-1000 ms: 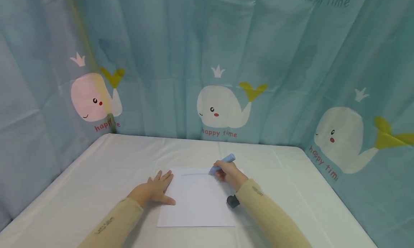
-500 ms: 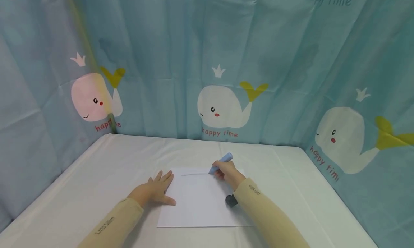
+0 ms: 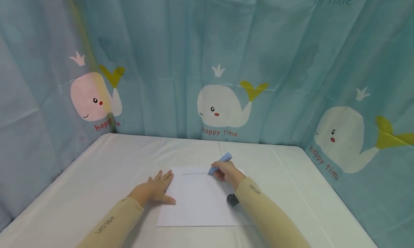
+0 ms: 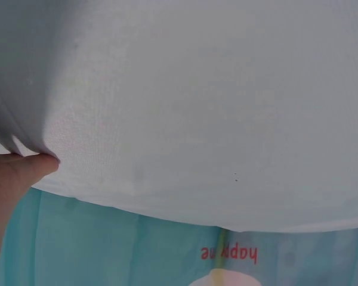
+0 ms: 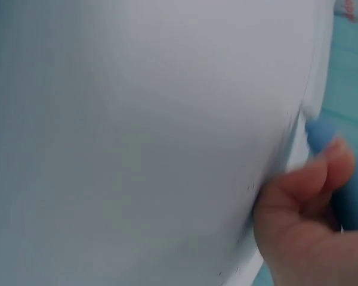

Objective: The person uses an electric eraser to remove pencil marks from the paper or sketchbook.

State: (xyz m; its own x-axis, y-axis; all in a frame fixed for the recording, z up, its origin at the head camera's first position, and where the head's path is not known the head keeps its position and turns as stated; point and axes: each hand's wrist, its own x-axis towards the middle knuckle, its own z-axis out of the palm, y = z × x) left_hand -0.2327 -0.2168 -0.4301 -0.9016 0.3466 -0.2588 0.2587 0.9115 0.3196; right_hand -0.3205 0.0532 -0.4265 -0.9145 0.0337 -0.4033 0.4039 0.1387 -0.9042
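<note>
A white sheet of paper (image 3: 197,201) lies on the white table (image 3: 97,176), with a faint pencil line (image 3: 194,174) near its far edge. My left hand (image 3: 156,188) rests flat on the paper's left edge, fingers spread. My right hand (image 3: 226,171) grips a blue marker (image 3: 220,163), its tip touching the paper at the right end of the line. In the right wrist view the blue marker (image 5: 340,173) shows between the fingers (image 5: 310,179). A fingertip (image 4: 24,170) shows at the left of the left wrist view.
A small black cap (image 3: 232,200) lies on the paper beside my right forearm. A teal curtain (image 3: 207,61) printed with whales closes in the table on the back, left and right. The table's right edge (image 3: 323,190) runs close to the curtain.
My right hand with the marker has shifted slightly left along the drawn line. My left hand has stayed in place on the paper.
</note>
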